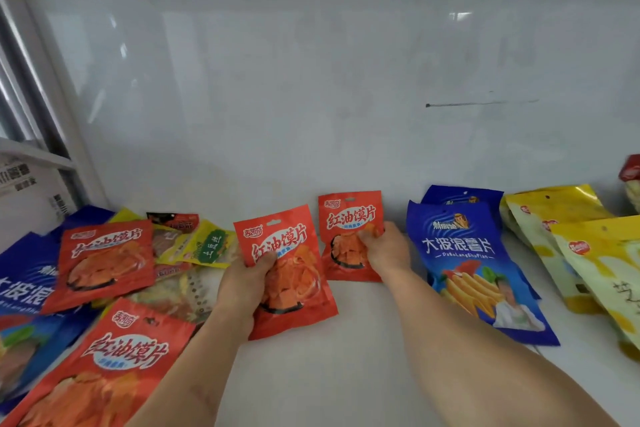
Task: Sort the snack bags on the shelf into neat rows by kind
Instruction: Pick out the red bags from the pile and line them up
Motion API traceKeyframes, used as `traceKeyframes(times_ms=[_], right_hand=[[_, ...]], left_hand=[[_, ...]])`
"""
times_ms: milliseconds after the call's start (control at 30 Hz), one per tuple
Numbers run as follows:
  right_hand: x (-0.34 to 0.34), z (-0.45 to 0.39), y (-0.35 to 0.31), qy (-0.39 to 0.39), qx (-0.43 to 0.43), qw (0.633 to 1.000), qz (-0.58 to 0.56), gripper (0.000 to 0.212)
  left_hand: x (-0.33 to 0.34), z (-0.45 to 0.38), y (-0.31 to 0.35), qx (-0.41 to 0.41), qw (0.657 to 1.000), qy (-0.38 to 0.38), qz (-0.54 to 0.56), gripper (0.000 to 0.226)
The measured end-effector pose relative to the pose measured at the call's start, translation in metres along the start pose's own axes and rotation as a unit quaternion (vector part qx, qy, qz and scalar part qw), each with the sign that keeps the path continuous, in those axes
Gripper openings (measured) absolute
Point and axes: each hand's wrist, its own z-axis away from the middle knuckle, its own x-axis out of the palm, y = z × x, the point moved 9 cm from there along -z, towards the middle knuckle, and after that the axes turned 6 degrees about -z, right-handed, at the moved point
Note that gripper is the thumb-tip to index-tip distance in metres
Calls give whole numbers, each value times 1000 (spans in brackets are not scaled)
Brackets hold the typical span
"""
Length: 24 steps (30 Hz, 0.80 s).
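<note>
Shelf (346, 374), white, carrying all stock.

Blue snack bags: two at right (481, 274), one overlapping the other, set as a started row; at least two more at far left (24, 274), unsorted.

Yellow bags (554, 236): two at far right, overlapping, likewise grouped by kind.

Red bags: four. One leans upright against the back wall (349, 236), right hand (384, 250) grasping its edge to stand it in place; one (287, 270) pinched in the left hand (249, 282), apparently next for that row; two (104, 260) remain on the left heap.

Small mixed packets (204, 243): perhaps four (partly buried, count uncertain).
</note>
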Motion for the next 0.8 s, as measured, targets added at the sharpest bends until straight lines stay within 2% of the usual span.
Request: traceKeyframes(times_ms=[67, 167, 233, 367, 433, 600, 733, 800], right_hand=[[2, -5, 4, 8, -1, 1000, 6, 27], [5, -9, 7, 10, -7, 1000, 12, 30], [2, -9, 5, 21, -4, 1000, 2, 31], [-6, -4, 4, 39, 3, 999, 19, 53], [-9, -3, 2, 32, -2, 999, 16, 59], [-12, -2, -1, 4, -6, 1000, 0, 59], [-9, -4, -1, -19, -23, 999, -21, 50], [-7, -6, -2, -24, -35, 999, -16, 42]], left_hand=[[5, -1, -2, -7, 1000, -13, -10, 27], [15, 1, 3, 5, 1000, -14, -11, 11], [26, 4, 8, 7, 1000, -19, -24, 12], [56, 11, 11, 0, 996, -26, -82, 13], [69, 15, 18, 28, 992, -12, -124, 12], [102, 22, 25, 77, 966, -14, -245, 45], [122, 29, 32, 131, 951, -32, -279, 57], [130, 28, 34, 153, 938, -44, -308, 55]])
